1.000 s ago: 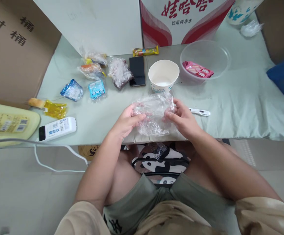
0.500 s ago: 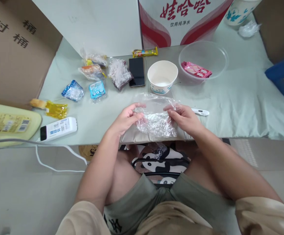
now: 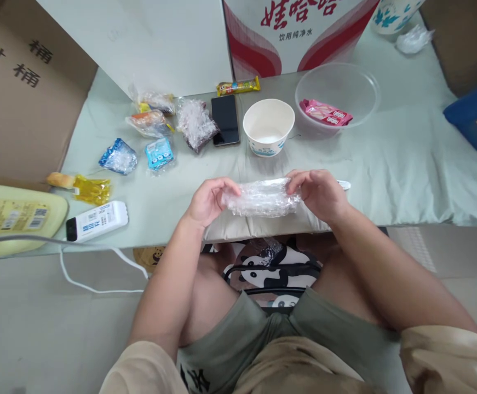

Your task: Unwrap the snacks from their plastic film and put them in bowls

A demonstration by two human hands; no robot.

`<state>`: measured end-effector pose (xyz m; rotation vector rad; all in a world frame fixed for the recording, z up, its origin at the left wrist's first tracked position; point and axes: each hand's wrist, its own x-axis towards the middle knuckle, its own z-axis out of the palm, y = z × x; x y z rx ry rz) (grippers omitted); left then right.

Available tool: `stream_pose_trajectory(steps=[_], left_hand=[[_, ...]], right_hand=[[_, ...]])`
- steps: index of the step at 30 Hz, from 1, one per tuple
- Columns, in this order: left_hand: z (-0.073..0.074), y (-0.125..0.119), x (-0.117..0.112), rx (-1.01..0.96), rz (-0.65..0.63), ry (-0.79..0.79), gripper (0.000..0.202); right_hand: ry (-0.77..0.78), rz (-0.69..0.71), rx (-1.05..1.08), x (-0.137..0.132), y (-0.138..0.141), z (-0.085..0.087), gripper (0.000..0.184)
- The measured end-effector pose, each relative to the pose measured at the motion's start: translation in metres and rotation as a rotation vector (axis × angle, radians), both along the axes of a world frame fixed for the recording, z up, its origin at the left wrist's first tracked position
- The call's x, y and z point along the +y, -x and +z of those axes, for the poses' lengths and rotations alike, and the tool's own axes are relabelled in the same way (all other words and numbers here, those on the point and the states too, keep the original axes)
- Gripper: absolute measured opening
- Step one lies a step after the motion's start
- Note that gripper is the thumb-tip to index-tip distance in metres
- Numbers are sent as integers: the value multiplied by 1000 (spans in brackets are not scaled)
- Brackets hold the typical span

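Observation:
A crumpled piece of clear plastic wrap is stretched between my two hands just above the table's front edge. My left hand pinches its left end with curled fingers. My right hand grips its right end, fingers closed over it. Behind the wrap stands a white paper bowl. A white pen-like stick peeks out from behind my right hand.
A black phone, several wrapped snacks and a clear bowl holding a pink packet lie on the pale green table. A white remote-like device sits at the left edge. A panda bag rests below.
The plastic wrap was spread open as a loose sheet between my hands; it is now gathered into a narrow flat band, with both hands turned over its ends.

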<state>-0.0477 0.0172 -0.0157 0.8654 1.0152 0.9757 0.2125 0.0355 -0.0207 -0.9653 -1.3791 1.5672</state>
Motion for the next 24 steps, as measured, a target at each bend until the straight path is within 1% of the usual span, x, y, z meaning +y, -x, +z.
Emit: stream_pose_trajectory(steps=[1, 3, 4, 7, 8, 9, 10, 11, 13, 15, 16, 17, 18, 20, 21, 24], left_hand=[[-1, -1, 0, 29, -6, -24, 40], [-3, -2, 0, 110, 7, -75, 32], [-4, -3, 0, 141, 27, -99, 30], [-7, -6, 0, 156, 81, -150, 44], [-8, -6, 0, 149, 90, -158, 48], [-10, -6, 1, 150, 96, -165, 52], [-11, -6, 2, 164, 107, -175, 56], [-12, -6, 3, 190, 130, -192, 59], [-14, -5, 5, 275, 232, -246, 57], [-15, -5, 4, 379, 364, -307, 41], [-15, -5, 3, 427, 408, -330, 32], [-14, -7, 1, 465, 423, -345, 27], [-14, -9, -1, 490, 405, -353, 27], [-13, -14, -6, 492, 304, -353, 27], [-14, -18, -8, 472, 240, -348, 28], [-17, -27, -12, 367, 66, -346, 51]], right_hand=[[-12, -28, -42, 0, 1, 0, 45], [5, -77, -94, -1, 3, -1, 33], [32, -87, -104, -1, 5, -2, 33], [155, -73, -126, -2, 8, -3, 71], [189, -62, -148, -1, 8, -4, 78], [210, -54, -170, -1, 9, -4, 79], [215, -55, -184, 0, 9, -5, 74], [203, -66, -188, 1, 9, -5, 65], [137, -108, -184, 1, 9, -5, 42], [33, -168, -220, 0, 10, -3, 29], [-38, -196, -262, -1, 11, -2, 26], [-116, -217, -304, -3, 12, 0, 24], [-191, -229, -332, -5, 13, 1, 23], [-293, -212, -325, -10, 16, 3, 25], [-304, -175, -297, -13, 17, 4, 27], [-238, 21, -191, -19, 23, 3, 38]])
